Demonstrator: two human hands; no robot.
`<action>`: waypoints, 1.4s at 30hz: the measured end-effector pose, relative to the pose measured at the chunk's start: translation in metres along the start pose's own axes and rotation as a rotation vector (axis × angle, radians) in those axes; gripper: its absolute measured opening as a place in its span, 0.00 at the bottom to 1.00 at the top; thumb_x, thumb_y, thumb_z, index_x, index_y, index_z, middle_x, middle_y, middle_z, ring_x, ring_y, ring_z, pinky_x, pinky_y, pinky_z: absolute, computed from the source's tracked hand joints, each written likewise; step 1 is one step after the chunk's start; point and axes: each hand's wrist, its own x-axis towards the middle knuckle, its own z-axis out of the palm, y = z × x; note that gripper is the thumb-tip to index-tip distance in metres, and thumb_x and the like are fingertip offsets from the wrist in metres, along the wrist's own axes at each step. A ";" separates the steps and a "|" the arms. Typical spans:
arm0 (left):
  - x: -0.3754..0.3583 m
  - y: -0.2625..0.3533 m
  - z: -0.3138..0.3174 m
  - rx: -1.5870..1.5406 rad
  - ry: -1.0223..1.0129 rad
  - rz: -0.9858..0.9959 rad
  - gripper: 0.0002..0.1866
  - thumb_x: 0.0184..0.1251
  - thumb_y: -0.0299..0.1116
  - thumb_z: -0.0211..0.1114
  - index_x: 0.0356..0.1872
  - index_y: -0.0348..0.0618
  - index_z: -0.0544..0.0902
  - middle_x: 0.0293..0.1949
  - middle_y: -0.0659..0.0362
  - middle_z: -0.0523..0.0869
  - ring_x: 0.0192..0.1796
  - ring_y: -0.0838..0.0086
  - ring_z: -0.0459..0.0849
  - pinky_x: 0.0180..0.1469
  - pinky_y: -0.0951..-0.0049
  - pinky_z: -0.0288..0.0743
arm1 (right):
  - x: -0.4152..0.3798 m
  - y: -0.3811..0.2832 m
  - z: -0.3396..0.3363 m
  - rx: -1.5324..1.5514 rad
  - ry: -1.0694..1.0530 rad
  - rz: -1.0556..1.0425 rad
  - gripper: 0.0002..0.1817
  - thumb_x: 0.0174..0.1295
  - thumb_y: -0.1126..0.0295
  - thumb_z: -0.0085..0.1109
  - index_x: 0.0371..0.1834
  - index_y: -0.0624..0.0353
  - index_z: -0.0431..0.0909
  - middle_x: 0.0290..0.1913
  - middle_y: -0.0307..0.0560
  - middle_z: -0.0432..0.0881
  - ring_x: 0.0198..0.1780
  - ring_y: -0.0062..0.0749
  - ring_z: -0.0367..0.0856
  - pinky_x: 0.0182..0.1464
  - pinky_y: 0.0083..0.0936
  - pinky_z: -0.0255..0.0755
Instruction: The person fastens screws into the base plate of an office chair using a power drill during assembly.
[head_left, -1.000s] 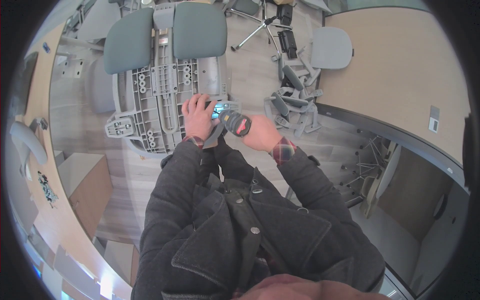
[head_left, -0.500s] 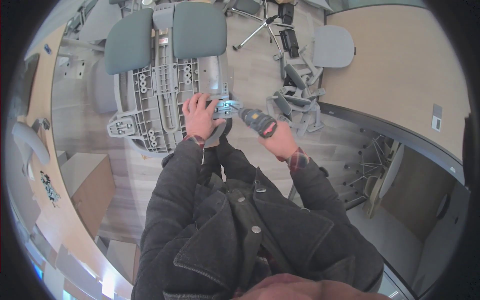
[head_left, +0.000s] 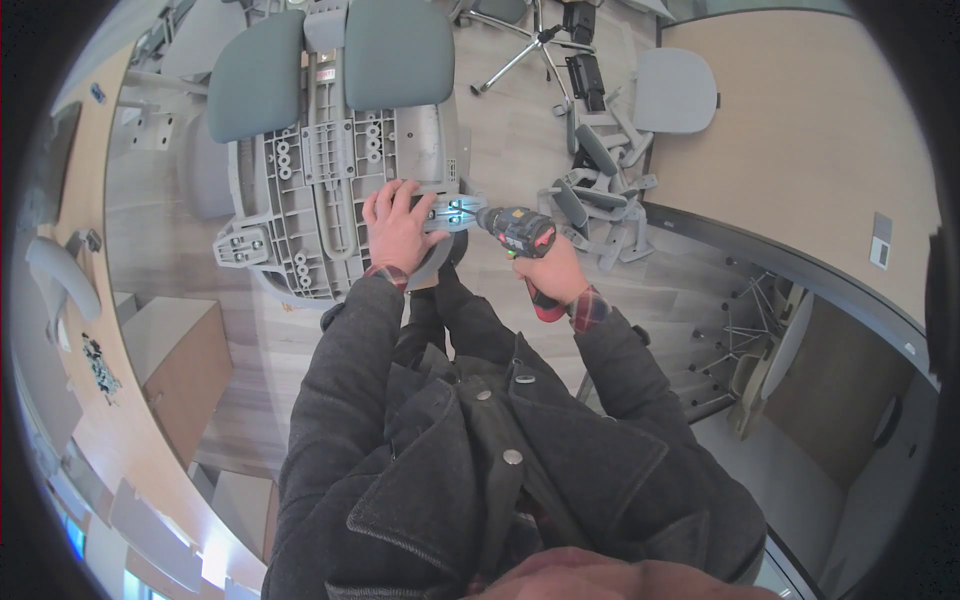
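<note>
My right hand is closed round the grip of a cordless drill, black with red parts. The drill's bit points left at a grey armrest bracket, and its lamp lights the bracket's slots blue-white. Fingers spread, my left hand lies flat over the inner end of that bracket, hiding part of it. The bracket sits at the right side of a ribbed grey chair shell, turned underside up. A matching bracket shows at the shell's left side. Two green-grey pads lie beyond the ribs.
A heap of loose armrests lies on the floor to the right, near a chair's star base. A wooden table stands right, with a grey seat pad at its edge. On the left desk is a pile of screws.
The drill has swung more level, its bit now lower at the bracket, and its red-bottomed grip has come into view. My left hand stays almost where it was.
</note>
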 end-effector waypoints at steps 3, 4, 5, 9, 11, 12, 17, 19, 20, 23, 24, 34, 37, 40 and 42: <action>0.000 -0.002 0.001 -0.003 0.038 0.008 0.36 0.36 0.58 0.85 0.51 0.61 0.86 0.59 0.62 0.80 0.67 0.58 0.71 0.69 0.48 0.58 | 0.008 0.010 -0.001 0.063 -0.010 0.026 0.07 0.43 0.75 0.57 0.27 0.61 0.82 0.20 0.41 0.82 0.17 0.26 0.74 0.27 0.21 0.72; 0.000 -0.002 0.000 -0.003 0.031 0.005 0.35 0.36 0.57 0.84 0.51 0.61 0.86 0.59 0.62 0.80 0.67 0.58 0.70 0.69 0.48 0.58 | 0.006 0.007 -0.002 0.050 -0.015 0.032 0.05 0.44 0.75 0.57 0.25 0.59 0.81 0.18 0.41 0.80 0.18 0.27 0.73 0.27 0.22 0.71; 0.000 -0.002 0.000 -0.004 0.023 0.003 0.35 0.37 0.57 0.84 0.51 0.60 0.86 0.59 0.62 0.80 0.68 0.58 0.70 0.69 0.48 0.58 | 0.005 0.004 -0.004 0.038 -0.018 0.039 0.04 0.44 0.74 0.57 0.23 0.58 0.79 0.16 0.41 0.79 0.18 0.27 0.73 0.27 0.23 0.71; 0.001 0.000 -0.001 -0.006 -0.010 0.001 0.34 0.41 0.57 0.83 0.53 0.60 0.85 0.60 0.61 0.80 0.68 0.58 0.70 0.70 0.47 0.58 | 0.004 0.005 -0.008 -0.100 0.004 -0.067 0.08 0.46 0.71 0.59 0.22 0.53 0.67 0.18 0.39 0.73 0.23 0.29 0.67 0.28 0.27 0.68; 0.001 0.000 -0.002 -0.002 -0.016 0.000 0.33 0.41 0.56 0.83 0.52 0.61 0.85 0.60 0.62 0.79 0.68 0.58 0.69 0.70 0.48 0.58 | -0.002 -0.003 -0.007 -0.221 0.005 -0.193 0.09 0.54 0.63 0.59 0.35 0.54 0.76 0.28 0.44 0.81 0.29 0.40 0.75 0.36 0.32 0.73; 0.001 0.000 -0.003 0.001 -0.020 -0.001 0.33 0.42 0.56 0.83 0.52 0.61 0.85 0.60 0.62 0.79 0.68 0.58 0.69 0.70 0.48 0.58 | -0.004 -0.006 -0.005 -0.250 0.002 -0.224 0.11 0.55 0.61 0.60 0.38 0.55 0.79 0.30 0.46 0.83 0.31 0.43 0.77 0.38 0.34 0.74; 0.002 -0.001 0.001 -0.010 0.008 0.002 0.34 0.38 0.57 0.84 0.51 0.61 0.85 0.59 0.63 0.79 0.68 0.58 0.70 0.69 0.48 0.58 | -0.007 -0.002 0.000 -0.331 0.048 -0.335 0.13 0.60 0.61 0.58 0.45 0.53 0.83 0.35 0.48 0.87 0.34 0.50 0.81 0.38 0.37 0.74; 0.001 -0.002 0.000 -0.012 0.016 -0.003 0.34 0.38 0.57 0.84 0.50 0.61 0.85 0.59 0.63 0.79 0.67 0.59 0.70 0.69 0.48 0.58 | -0.005 -0.001 0.001 -0.302 0.041 -0.337 0.11 0.59 0.62 0.59 0.40 0.54 0.81 0.33 0.46 0.85 0.32 0.47 0.78 0.37 0.35 0.73; 0.001 -0.002 0.000 -0.013 0.018 -0.005 0.34 0.38 0.57 0.85 0.50 0.61 0.85 0.58 0.63 0.80 0.67 0.59 0.71 0.69 0.49 0.58 | -0.005 -0.001 0.001 -0.274 0.033 -0.321 0.09 0.57 0.63 0.60 0.37 0.55 0.80 0.31 0.44 0.83 0.30 0.43 0.75 0.37 0.33 0.72; 0.002 -0.001 -0.001 -0.012 0.013 0.000 0.34 0.37 0.56 0.85 0.50 0.61 0.85 0.58 0.62 0.80 0.67 0.58 0.71 0.68 0.48 0.59 | -0.009 -0.008 0.001 -0.221 0.037 -0.338 0.07 0.57 0.65 0.59 0.32 0.55 0.77 0.27 0.42 0.79 0.28 0.39 0.72 0.35 0.32 0.70; 0.002 -0.002 -0.001 -0.011 0.014 0.002 0.34 0.37 0.56 0.85 0.50 0.61 0.85 0.58 0.62 0.80 0.67 0.58 0.71 0.68 0.48 0.59 | -0.009 -0.012 0.000 -0.212 0.039 -0.345 0.06 0.57 0.65 0.58 0.31 0.55 0.76 0.26 0.42 0.79 0.28 0.38 0.71 0.35 0.31 0.70; 0.000 0.001 0.000 -0.004 0.012 0.016 0.34 0.39 0.54 0.84 0.52 0.60 0.85 0.59 0.63 0.80 0.68 0.59 0.71 0.68 0.48 0.59 | 0.018 -0.046 -0.012 -0.529 -0.114 -0.197 0.05 0.54 0.69 0.52 0.32 0.58 0.73 0.30 0.51 0.80 0.32 0.50 0.78 0.36 0.37 0.72; 0.003 0.001 0.002 -0.015 0.001 0.013 0.33 0.43 0.55 0.82 0.54 0.61 0.84 0.60 0.64 0.79 0.68 0.60 0.70 0.69 0.48 0.58 | 0.018 -0.048 -0.015 -0.493 -0.104 -0.155 0.06 0.56 0.69 0.50 0.24 0.57 0.68 0.23 0.47 0.75 0.26 0.43 0.72 0.29 0.34 0.66; 0.002 -0.001 0.001 -0.011 0.001 0.002 0.33 0.42 0.55 0.83 0.54 0.61 0.84 0.60 0.63 0.79 0.68 0.59 0.70 0.69 0.48 0.58 | 0.016 -0.047 -0.012 -0.484 -0.124 -0.122 0.06 0.57 0.65 0.52 0.34 0.53 0.74 0.27 0.46 0.79 0.29 0.44 0.75 0.31 0.35 0.68; 0.001 -0.002 0.000 -0.003 0.005 0.001 0.34 0.39 0.54 0.84 0.52 0.60 0.85 0.59 0.63 0.80 0.68 0.59 0.70 0.69 0.49 0.58 | 0.020 -0.048 -0.012 -0.517 -0.145 -0.119 0.16 0.59 0.59 0.54 0.48 0.47 0.82 0.34 0.46 0.86 0.35 0.47 0.82 0.37 0.36 0.74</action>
